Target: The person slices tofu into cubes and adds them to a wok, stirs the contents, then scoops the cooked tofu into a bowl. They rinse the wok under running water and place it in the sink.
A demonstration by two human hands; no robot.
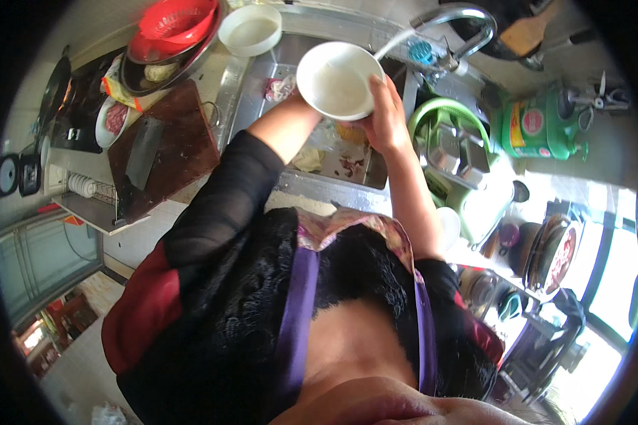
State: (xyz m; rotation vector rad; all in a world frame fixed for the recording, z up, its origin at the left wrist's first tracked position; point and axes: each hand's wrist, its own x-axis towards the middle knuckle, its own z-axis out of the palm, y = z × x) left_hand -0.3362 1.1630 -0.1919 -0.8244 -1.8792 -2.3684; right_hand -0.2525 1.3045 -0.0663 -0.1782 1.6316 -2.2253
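My right hand [385, 111] grips a round white bowl [335, 79] by its right side, thumb over the rim. Cloudy liquid seems to lie inside the bowl. Beneath its lower left edge is my left hand [309, 105], its fingers hidden by the bowl. Both are above a stainless steel sink [319, 172]. From the chrome faucet [476, 40], a pale streak like running water reaches the bowl's upper right rim. A crumpled pink-and-white item [280, 87] lies left of my left hand. Pale peelings [308, 158] and dark scraps [352, 166] sit in the sink.
At left are a dark cutting board [191, 125] with a cleaver [144, 151], a dish of minced meat [116, 119] and red baskets [178, 24]. Flame shows beneath a wok [56, 95]. A green basket [436, 109] with metal containers and a green jug [542, 127] stand right.
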